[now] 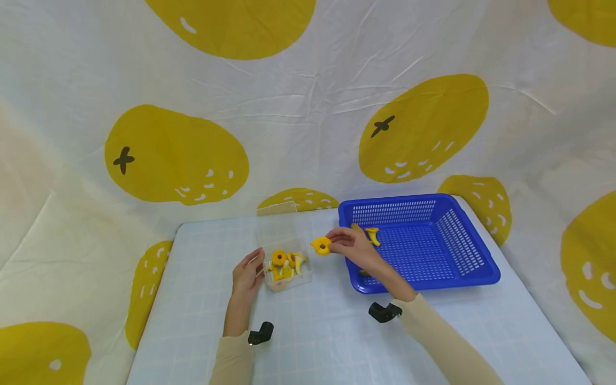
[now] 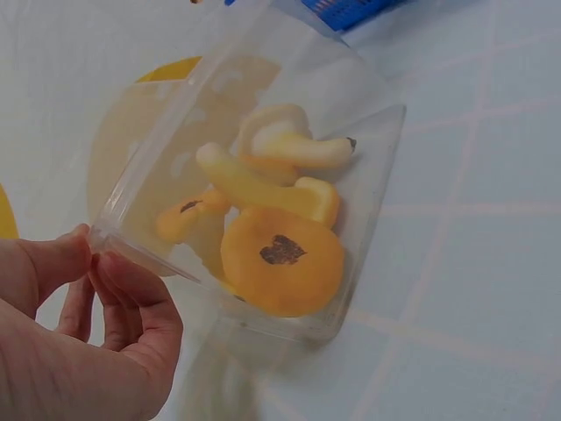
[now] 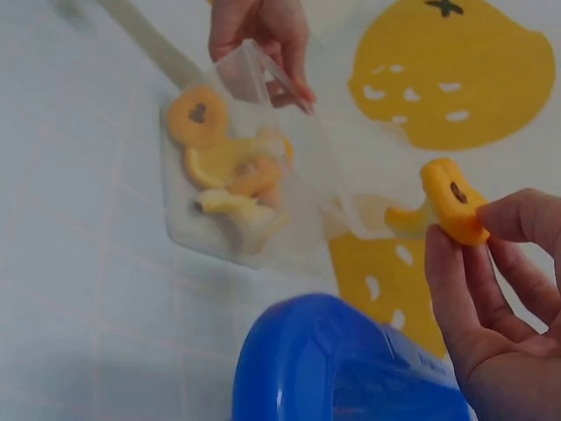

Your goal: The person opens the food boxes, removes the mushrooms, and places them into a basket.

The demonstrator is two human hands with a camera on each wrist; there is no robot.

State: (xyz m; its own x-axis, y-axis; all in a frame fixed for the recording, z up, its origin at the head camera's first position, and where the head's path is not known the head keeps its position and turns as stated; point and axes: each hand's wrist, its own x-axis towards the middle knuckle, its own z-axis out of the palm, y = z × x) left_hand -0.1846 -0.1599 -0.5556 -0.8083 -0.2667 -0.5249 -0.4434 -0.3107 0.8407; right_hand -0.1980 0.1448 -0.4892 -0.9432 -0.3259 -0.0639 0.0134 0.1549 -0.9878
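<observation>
My left hand [image 1: 247,271] pinches the corner of a clear plastic box [image 2: 372,237] between thumb and fingertips. Several yellow toy mushrooms [image 2: 282,261] with pale stems and brown-centred caps lie in the box, whose lid [image 1: 275,224] stands raised at the back. Between thumb and fingers, my right hand [image 1: 353,246] grips another toy mushroom [image 3: 451,200] by its cap, in the air between the box and a blue basket [image 1: 418,285]. The right wrist view shows this mushroom's stem pointing away from the fingers.
Inside the basket, at its left side, lies another toy mushroom [image 1: 373,235] near a brownish piece [image 1: 357,228], partly hidden by the right hand. A pale checked cloth covers the table [image 1: 317,331]. Behind hangs a white curtain [image 1: 308,107] printed with yellow fruit.
</observation>
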